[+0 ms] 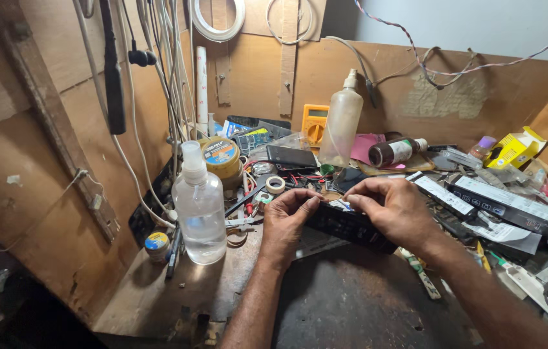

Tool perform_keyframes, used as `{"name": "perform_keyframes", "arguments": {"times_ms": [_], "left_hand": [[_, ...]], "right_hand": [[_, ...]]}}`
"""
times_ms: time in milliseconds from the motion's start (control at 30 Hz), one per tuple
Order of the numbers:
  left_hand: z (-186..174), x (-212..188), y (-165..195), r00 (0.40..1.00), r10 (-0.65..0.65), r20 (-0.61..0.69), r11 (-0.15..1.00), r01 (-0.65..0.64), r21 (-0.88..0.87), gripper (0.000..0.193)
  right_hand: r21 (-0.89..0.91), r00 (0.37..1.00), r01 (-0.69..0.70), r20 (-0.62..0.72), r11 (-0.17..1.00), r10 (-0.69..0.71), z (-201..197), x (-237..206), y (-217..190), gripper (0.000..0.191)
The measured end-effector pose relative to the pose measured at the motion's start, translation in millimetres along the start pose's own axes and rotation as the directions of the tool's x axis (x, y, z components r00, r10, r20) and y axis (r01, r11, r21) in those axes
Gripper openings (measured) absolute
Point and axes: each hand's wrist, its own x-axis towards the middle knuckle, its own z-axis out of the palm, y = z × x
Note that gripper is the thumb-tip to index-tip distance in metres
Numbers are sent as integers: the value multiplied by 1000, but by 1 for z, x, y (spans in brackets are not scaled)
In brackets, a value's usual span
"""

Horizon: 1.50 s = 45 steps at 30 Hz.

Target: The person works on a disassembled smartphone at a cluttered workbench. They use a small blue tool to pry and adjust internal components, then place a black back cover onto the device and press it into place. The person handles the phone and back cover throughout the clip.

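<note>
At the workbench (351, 304) middle: black box (350, 226), left hand (287, 220) and right hand (393, 210) clamped on its ends; best held level, grip steady.

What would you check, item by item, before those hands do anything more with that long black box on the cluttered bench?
1. Both hands on the long black box: ok, left hand at its left end, right hand over its top.
2. Box supported: cannot tell, its underside is hidden.
3. Clear spray bottle upright and apart from the left hand: ok.
4. Free bench space below the hands: ok.
5. What the right fingers pinch: cannot tell, too small.
</note>
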Motion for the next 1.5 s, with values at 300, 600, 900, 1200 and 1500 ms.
{"name": "perform_keyframes", "arguments": {"times_ms": [300, 600, 900, 1200, 1500], "left_hand": [[1, 1, -2, 1000, -8, -13, 1000, 8, 5, 8], [1, 2, -3, 1000, 17, -4, 1000, -17, 18, 10], [1, 2, -6, 1000, -14, -22, 1000, 14, -11, 11], [2, 1, -3, 1000, -5, -13, 1000, 5, -10, 11], [3, -1, 2, 1000, -19, -23, 1000, 19, 10, 10]], "right_hand": [[-106, 841, 539, 17, 835, -541, 5, -1, -10, 17], [-376, 763, 645, 255, 666, -595, -3, 6, -15, 17], [-383, 761, 645, 242, 662, -602, -1, 10, -14, 14], [-199, 901, 427, 173, 882, -397, 3, 14, -4, 23], [-77, 978, 37, 206, 996, -20, 7, 20, 9, 29]]}}
